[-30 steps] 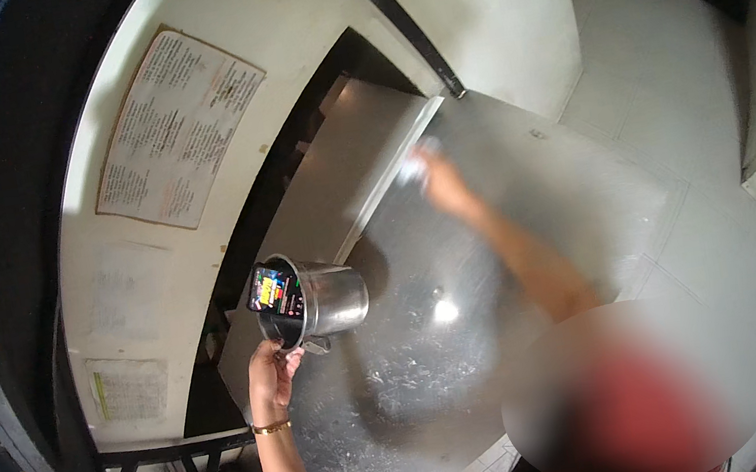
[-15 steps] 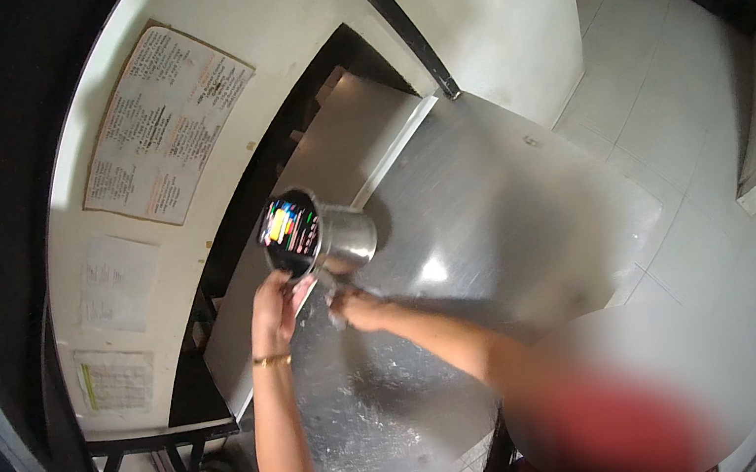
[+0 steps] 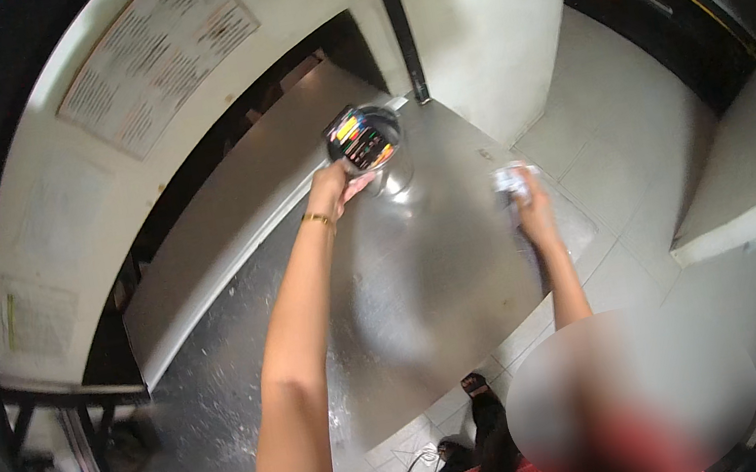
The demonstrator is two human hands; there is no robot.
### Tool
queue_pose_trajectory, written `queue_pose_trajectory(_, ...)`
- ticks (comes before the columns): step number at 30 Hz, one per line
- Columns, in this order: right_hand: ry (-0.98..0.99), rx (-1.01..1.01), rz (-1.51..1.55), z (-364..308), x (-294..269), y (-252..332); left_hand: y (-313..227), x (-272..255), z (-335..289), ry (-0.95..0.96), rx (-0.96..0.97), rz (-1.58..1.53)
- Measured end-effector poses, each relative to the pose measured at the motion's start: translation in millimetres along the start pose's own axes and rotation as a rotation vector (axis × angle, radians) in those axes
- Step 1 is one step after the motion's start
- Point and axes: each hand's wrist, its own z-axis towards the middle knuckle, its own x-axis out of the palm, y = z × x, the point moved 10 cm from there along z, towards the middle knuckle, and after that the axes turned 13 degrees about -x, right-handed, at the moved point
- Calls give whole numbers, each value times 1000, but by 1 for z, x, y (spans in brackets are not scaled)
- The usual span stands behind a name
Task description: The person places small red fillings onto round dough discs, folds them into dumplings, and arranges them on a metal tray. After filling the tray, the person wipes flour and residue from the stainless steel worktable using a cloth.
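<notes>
Your left hand [image 3: 334, 190] is closed at the near left side of a metal mug [image 3: 396, 176]; the fingers partly hide the grip point, so you cannot tell whether they bear on the handle, the rim or both. The mug is located just beyond and to the right of that hand, its mouth facing up toward you. A phone [image 3: 362, 142] with a lit screen sits in the mouth, its upper end projecting past the rim; its lower end is hidden. You cannot tell whether the mug's base touches the desk [image 3: 445, 275]. Your right hand [image 3: 537, 209] is well apart, to the right of the left hand, with its fingers closed around a crumpled white cloth [image 3: 511, 180]. The cloth projects forward from the fingertips, near the desk's right edge; its contact with the metal surface cannot be confirmed. A bracelet [image 3: 317, 217] encircles your left wrist, just behind the hand. A shelf [image 3: 222, 202] with a pale front edge runs along the left of the left hand. White marks [image 3: 227, 411] streak the desk on the near side of that hand. Beyond the shelf, papers [image 3: 158, 58] are fixed to the wall [image 3: 131, 192]. Tiled floor [image 3: 620, 125] extends to the right of your right hand.
</notes>
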Motion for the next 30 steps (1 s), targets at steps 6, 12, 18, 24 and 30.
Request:
queue_pose_trajectory(6,-52,-300,-339,0,65,28,3,-36,-57,-253,106,252)
queue_pose_trajectory(12,420,-611,-53,-141,339,168,55,-148,-195,-567,369,476)
queue_pose_trajectory(18,318,-526,80,-151,293,197,173,-292,-385,-357,400,-453)
queue_pose_trajectory(24,119,-26,-313,-113,94,96,336,-397,-577,-269,539,-1132)
queue_pose_trajectory(30,291,-502,-295,-254,275,172,486,-451,-663,-1080,212,-766)
